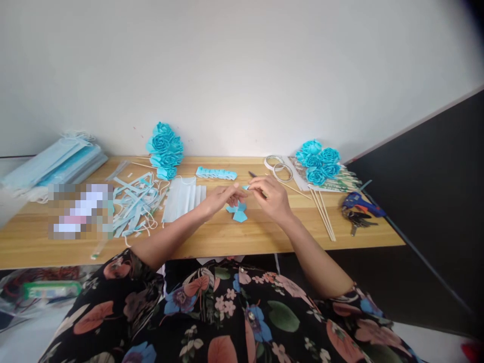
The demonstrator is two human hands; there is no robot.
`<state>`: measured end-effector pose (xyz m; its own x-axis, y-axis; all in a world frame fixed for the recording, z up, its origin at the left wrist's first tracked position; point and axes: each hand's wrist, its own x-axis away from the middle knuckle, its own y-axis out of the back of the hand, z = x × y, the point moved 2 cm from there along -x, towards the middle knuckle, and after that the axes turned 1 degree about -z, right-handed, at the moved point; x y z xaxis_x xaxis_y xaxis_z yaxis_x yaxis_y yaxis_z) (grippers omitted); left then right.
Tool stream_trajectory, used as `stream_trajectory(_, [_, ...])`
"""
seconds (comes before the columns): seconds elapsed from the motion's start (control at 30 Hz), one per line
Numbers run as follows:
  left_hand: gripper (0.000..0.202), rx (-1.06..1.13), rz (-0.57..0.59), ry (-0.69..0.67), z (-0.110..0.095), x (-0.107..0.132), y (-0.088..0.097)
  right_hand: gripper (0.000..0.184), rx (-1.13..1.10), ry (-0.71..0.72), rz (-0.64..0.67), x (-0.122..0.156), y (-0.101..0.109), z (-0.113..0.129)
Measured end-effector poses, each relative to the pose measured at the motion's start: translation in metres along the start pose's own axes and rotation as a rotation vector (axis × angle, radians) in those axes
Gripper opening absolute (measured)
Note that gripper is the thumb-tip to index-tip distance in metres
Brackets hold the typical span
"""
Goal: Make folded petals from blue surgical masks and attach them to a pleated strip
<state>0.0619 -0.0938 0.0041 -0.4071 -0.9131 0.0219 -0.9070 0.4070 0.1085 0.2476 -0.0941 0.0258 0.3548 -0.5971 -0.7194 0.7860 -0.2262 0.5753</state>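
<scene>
Over the middle of the table, my right hand (269,195) pinches a small light-blue petal-like piece (245,187) between its fingertips. My left hand (224,197) is close beside it, fingers bent together and pointing toward the piece; what they hold is hidden. Just below my left fingers, several blue cut petals (239,215) lie on the wood. Beyond my hands a row of overlapping folded blue pieces (216,173) rests on the table. A dark pen-like thing (251,174) lies just past my right fingers. Left of my left hand is a pleated face mask (180,199).
Wooden table (212,242) against a wall. On the left: stacked masks (60,164), a heap of cut strips (136,204), blue flowers (165,148). On the right: tape rolls (283,172), more flowers (318,161), wooden sticks (322,214), a blue glue gun (361,203), keys (354,220).
</scene>
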Motion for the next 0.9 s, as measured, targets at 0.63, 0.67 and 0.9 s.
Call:
stream_trajectory(0.63, [0.026,0.003,-0.280,-0.097,0.022,-0.006,0.015,0.036,-0.538,-0.522,0.213,-0.013,-0.037,-0.016])
stream_trajectory(0.67, [0.027,-0.009,-0.285,-0.103,0.023,-0.005,0.016,0.035,-0.525,-0.517,0.206,-0.013,-0.040,-0.017])
stream_trajectory(0.9, [0.033,0.025,-0.348,-0.117,0.022,-0.005,0.021,0.032,-0.548,-0.514,0.190,-0.018,-0.053,-0.019])
